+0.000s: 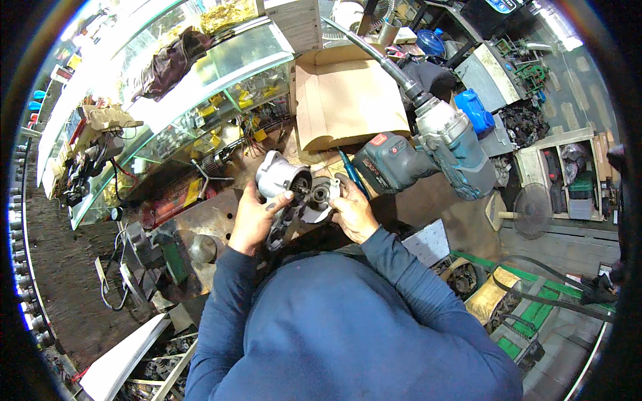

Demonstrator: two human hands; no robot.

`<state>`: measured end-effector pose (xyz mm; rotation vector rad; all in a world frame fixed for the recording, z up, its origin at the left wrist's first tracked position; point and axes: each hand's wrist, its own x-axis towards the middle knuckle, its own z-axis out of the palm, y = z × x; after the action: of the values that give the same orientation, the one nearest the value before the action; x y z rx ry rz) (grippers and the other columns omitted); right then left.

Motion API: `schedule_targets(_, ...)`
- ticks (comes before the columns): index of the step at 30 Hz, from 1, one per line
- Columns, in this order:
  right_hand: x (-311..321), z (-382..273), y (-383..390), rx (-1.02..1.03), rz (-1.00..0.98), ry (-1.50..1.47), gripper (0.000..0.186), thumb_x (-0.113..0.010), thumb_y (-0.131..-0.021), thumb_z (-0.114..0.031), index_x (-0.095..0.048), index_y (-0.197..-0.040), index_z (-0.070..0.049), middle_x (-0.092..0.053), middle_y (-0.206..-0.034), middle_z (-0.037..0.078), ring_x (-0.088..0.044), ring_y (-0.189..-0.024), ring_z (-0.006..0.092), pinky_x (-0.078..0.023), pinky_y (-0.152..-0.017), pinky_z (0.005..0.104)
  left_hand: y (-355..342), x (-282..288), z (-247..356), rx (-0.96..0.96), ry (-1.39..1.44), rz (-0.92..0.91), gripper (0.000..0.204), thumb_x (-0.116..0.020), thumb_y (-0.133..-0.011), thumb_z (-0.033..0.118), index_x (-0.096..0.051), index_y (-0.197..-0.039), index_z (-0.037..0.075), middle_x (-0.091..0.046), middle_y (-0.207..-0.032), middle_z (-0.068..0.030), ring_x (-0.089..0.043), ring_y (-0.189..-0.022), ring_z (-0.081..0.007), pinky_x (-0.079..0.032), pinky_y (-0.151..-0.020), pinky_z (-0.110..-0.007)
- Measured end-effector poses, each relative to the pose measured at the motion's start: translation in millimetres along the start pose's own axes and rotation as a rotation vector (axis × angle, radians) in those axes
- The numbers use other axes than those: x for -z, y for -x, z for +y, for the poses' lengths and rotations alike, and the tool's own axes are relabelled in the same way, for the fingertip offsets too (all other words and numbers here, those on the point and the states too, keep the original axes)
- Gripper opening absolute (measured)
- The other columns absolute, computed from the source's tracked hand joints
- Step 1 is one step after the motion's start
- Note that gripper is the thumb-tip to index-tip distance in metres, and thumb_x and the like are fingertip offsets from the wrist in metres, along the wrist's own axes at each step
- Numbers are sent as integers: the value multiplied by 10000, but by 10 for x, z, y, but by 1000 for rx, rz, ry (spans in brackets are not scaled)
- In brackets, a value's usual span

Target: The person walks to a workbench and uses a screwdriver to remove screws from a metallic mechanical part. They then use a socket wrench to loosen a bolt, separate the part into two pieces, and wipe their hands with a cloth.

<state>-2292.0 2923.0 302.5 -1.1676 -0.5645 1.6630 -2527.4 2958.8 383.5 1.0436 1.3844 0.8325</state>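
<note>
My left hand (250,219) is closed round a silver cast-metal housing (275,172) with a dark open end facing right. Close beside that opening, my right hand (356,212) grips a smaller metal end cover (325,196) with a round ring-shaped seat in it. The two parts nearly meet or touch; I cannot tell which. Below the housing hangs a darker metal piece (279,228), partly hidden by my left hand. Just beyond my right hand lies a slim teal tool (353,172). A teal and black cordless impact wrench (461,150) with a long bit rests to the right.
An open cardboard box (351,100) stands beyond my hands. Along the left runs a glass display case (227,73) holding small yellow parts. A metal bench plate (207,220) with clutter is at left. To the right are a small fan (533,210) and shelves (535,167).
</note>
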Motion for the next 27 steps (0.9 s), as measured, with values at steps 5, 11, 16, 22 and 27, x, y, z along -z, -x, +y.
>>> schedule_targets(5,-227,-152,-414,219,-149,8,660,-562,-909,56,-399,-1548,48,-638,-1359,131,-618,-1239,217,-499,-1038,338,52,141,111,38,214,38,924,-874,-899,302,-378,-1590,-59,-664,-1385,-177,-659,-1239,-249,-515,-1061,-368)
schedule_targets(11,-449,-459,-156,574,117,1264,834,-753,-870,-139,-338,-1552,103,-399,-1511,362,-465,-1408,487,-415,-1185,491,84,236,177,11,270,66,982,-913,-825,216,-354,-1587,-49,-652,-1391,-180,-656,-1236,-250,-524,-1052,-373)
schedule_targets(16,-651,-547,-29,183,-234,314,470,-781,-945,-143,-602,-1332,55,-706,-1174,137,-677,-1132,231,-537,-1035,367,82,202,151,-44,145,122,1058,-953,-751,124,-328,-1589,-38,-627,-1420,-191,-638,-1262,-262,-523,-1060,-376)
schedule_targets(22,-823,-512,-216,305,-196,540,502,-853,-853,-261,-695,-1178,88,-776,-1054,171,-748,-922,192,-598,-837,344,109,110,67,-133,-57,127,1129,-939,-744,79,-253,-1635,-26,-596,-1457,-206,-636,-1272,-282,-530,-1073,-399)
schedule_targets(27,-752,-585,-154,297,-172,745,532,-882,-792,-328,-732,-1109,71,-782,-972,182,-752,-874,208,-593,-799,372,178,-2,33,-120,187,102,976,-938,-729,133,-399,-1528,-20,-641,-1358,-151,-640,-1218,-243,-516,-1072,-387)
